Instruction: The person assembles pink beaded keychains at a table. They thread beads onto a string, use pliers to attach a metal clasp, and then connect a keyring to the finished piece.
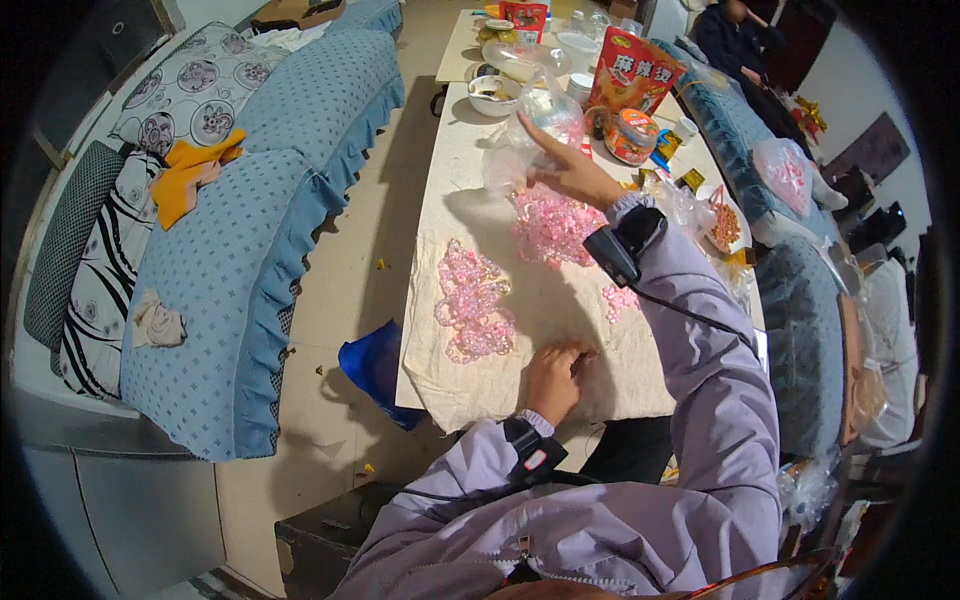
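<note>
My right hand (575,178) reaches across the table with its index finger stretched out and the fingers apart. It is over the far edge of a heap of pink bead strands (553,228), against a clear plastic bag (508,165); no firm grip on either shows. Near the table's front edge my left hand (556,385) rests on the beige cloth (455,385) with curled fingers. Anything inside them is hidden. Left of the heap lie several looped pink bead bracelets (474,305). A small cluster of pink beads (620,301) sits beside my right forearm.
Farther back stand a bowl (494,95), a red food pouch (632,75), a round tub (632,136) and clear bags. A plate of brown nuts or beads (727,225) is on the right. Blue-covered sofas (250,230) flank the table. Another person (740,45) sits at the far right.
</note>
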The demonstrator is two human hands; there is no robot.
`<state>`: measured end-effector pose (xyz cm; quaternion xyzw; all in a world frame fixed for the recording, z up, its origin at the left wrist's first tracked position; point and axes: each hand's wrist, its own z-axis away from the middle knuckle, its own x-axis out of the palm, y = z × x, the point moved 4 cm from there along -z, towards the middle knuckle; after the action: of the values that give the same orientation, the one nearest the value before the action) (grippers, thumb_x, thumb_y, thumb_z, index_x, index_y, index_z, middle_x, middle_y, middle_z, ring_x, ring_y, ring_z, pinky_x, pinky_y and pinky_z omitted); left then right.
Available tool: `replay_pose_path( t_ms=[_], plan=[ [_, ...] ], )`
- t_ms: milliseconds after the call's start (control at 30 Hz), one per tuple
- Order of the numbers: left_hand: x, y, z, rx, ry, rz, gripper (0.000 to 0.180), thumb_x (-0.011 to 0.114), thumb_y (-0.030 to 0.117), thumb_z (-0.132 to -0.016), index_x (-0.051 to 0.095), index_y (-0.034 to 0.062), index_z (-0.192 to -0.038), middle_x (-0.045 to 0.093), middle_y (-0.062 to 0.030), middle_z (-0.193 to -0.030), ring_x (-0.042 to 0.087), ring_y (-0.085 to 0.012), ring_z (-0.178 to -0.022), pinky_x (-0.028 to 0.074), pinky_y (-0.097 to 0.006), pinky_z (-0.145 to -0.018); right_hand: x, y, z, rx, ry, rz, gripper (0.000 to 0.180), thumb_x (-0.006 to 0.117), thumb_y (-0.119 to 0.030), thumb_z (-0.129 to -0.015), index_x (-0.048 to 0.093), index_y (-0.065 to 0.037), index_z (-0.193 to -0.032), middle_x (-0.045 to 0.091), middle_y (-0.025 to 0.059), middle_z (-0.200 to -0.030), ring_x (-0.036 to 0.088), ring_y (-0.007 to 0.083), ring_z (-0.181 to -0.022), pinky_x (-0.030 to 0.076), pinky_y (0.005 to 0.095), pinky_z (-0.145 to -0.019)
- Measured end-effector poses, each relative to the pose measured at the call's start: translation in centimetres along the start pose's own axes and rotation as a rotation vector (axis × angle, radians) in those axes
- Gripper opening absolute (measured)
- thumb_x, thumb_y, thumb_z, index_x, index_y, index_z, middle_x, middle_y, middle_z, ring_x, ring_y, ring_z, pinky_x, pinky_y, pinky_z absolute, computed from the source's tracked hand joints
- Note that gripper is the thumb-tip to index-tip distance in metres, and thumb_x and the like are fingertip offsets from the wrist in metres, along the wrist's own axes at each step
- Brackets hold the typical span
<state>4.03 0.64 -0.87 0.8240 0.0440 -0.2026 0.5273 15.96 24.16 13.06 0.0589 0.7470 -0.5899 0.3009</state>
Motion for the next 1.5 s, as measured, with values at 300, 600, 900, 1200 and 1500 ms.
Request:
replay_pose_path(
  t_ms=[300, 600, 900, 1200, 1500],
  plan=[
    [-0.8, 0.6, -0.4, -0.166, -0.103, 0.178, 0.016, 0.064, 0.007, -0.088, 0.070, 0.0061, -0.102, 0.070, -0.0152, -0.099, 0.069, -0.0287, -0.093, 0.054, -0.036, -0.081, -3.7, -3.6, -2.6, -0.235, 0.302, 0.292, 0.042, 0.055, -0.009, -0.104, 0.057, -0.017, -0.145, 0.072, 0.0019, -0.094, 0.057, 0.0096, -0.085, 0.048, 0.0265, -0.078],
    [-3.5, 2.5, -1.9, -0.022, 0.251, 0.346, 0.037, 0.067, 0.002, -0.090, 0.060, 0.0083, -0.126, 0.059, -0.0051, -0.103, 0.054, -0.0167, -0.091, 0.048, -0.033, -0.079, -3.6, -10.0, 4.9, 0.014, 0.253, -0.158, 0.037, 0.052, -0.014, -0.103, 0.060, -0.002, -0.138, 0.075, 0.0072, -0.107, 0.071, 0.0100, -0.071, 0.049, 0.0214, -0.051],
    [-9.2, 6.0, -11.0, -0.008, 0.326, 0.209, 0.063, 0.070, -0.006, -0.082, 0.049, 0.0088, -0.139, 0.056, -0.0098, -0.127, 0.058, -0.0186, -0.094, 0.050, -0.032, -0.080, 1.6, -8.7, 11.6, 0.077, 0.180, 0.009, 0.037, 0.053, -0.002, -0.092, 0.071, -0.010, -0.124, 0.073, 0.0109, -0.091, 0.072, 0.0181, -0.068, 0.054, 0.0299, -0.057],
    [-7.7, 4.1, -14.7, -0.046, 0.054, 0.181, 0.020, 0.063, -0.004, -0.090, 0.070, 0.0011, -0.109, 0.071, -0.0048, -0.094, 0.064, -0.0122, -0.080, 0.052, -0.026, -0.073, 0.8, -8.7, 12.7, -0.101, 0.328, 0.101, 0.037, 0.050, -0.002, -0.089, 0.070, -0.004, -0.120, 0.072, 0.0112, -0.088, 0.069, 0.0180, -0.075, 0.055, 0.0318, -0.071],
    [-9.1, 2.6, -13.3, -0.183, 0.217, 0.529, 0.012, 0.064, 0.010, -0.098, 0.073, 0.0054, -0.102, 0.067, 0.0022, -0.085, 0.051, -0.0029, -0.067, 0.041, -0.019, -0.056, -2.1, -4.4, 15.6, 0.193, 0.589, -0.443, 0.032, 0.042, -0.009, -0.096, 0.069, -0.005, -0.114, 0.068, 0.0024, -0.079, 0.059, 0.0060, -0.061, 0.039, 0.0191, -0.047]
  ],
)
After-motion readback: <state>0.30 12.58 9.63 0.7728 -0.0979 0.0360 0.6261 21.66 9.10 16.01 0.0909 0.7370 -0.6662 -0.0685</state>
